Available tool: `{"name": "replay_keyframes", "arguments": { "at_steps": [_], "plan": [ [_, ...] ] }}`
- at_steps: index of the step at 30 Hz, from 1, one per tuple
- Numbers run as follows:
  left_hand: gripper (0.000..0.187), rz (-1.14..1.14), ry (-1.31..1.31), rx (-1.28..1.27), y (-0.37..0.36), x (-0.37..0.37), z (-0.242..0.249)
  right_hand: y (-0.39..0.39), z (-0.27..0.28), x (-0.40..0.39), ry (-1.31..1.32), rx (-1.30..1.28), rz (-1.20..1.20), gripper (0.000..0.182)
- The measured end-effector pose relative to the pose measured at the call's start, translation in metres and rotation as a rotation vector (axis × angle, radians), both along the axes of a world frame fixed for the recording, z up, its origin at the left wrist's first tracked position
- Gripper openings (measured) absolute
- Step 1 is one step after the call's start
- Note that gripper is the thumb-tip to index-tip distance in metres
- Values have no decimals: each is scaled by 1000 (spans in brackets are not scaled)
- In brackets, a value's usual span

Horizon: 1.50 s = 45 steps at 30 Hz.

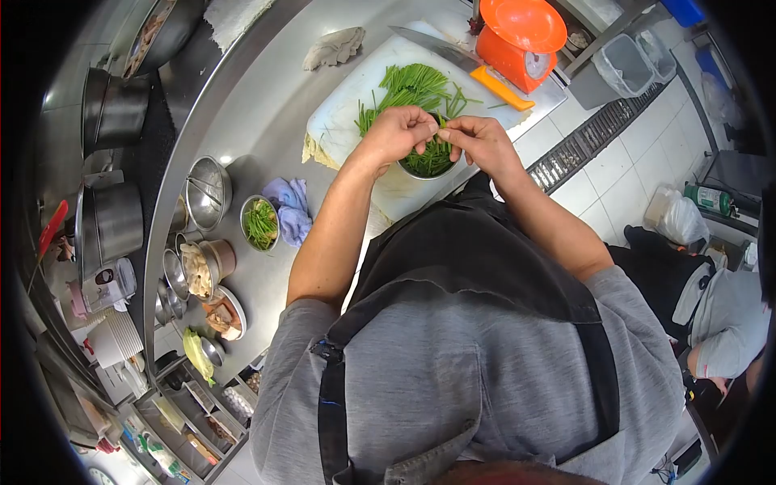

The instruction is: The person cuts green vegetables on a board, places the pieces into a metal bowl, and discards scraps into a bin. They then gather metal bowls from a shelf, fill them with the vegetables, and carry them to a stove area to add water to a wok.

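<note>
My left hand (398, 136) and my right hand (483, 144) meet above a metal bowl (422, 176) of cut green stalks (430, 160). Thumbs and fingers of both are pinched together, with a small yellow-green piece of stalk (442, 124) showing between them. The bowl is at the near side of a white cutting board (343, 101). Behind my hands, a heap of long green stalks (414, 85), like garlic chives, lies on that board. A large knife with an orange handle (503, 89) rests across the board's far right corner.
An orange scale (517, 61) stands at the far right. A grey cloth (334, 48) lies beyond the board. To the left are a purple cloth (288, 208), a bowl of cut greens (260, 223) and a strainer (208, 194). A co-worker (727, 315) is at the right.
</note>
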<state>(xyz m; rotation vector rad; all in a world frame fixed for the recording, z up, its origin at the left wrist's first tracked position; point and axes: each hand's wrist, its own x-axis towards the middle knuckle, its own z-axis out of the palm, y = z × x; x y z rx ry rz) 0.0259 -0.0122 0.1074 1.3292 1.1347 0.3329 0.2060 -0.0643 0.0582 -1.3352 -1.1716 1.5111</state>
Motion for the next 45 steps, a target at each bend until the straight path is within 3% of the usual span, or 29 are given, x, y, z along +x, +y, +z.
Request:
{"name": "replay_keyframes", "arguments": {
  "at_steps": [9,11,12,14,17,25,28,30,37,45],
  "plan": [
    [17,89,-75,-63,-3,4,-20,-3,-9,9,-57,63,5,15],
    [19,-44,266,248,2,-1,-28,-5,-11,19,-64,37,-4,15],
    [19,-44,267,247,3,-1,-34,-6,-12,21,-70,10,-7,15],
    [20,-246,591,465,5,4,-51,-9,-8,23,-75,-2,-20,15],
    [17,-283,778,584,2,19,-81,-13,-5,24,-75,-21,-30,16],
    [17,-262,890,508,-1,32,-94,-18,0,23,-61,-14,-24,16],
    [17,-179,772,709,-2,17,-87,-19,0,25,-79,-24,-43,17],
    [20,-15,465,193,-9,7,-46,-20,-2,26,-59,-12,-56,17],
    [12,180,135,-80,-15,-18,-34,-12,-6,13,-86,20,8,18],
    [10,155,-4,-68,-24,-19,-20,1,-5,-7,-129,40,46,22]
  ]
}}
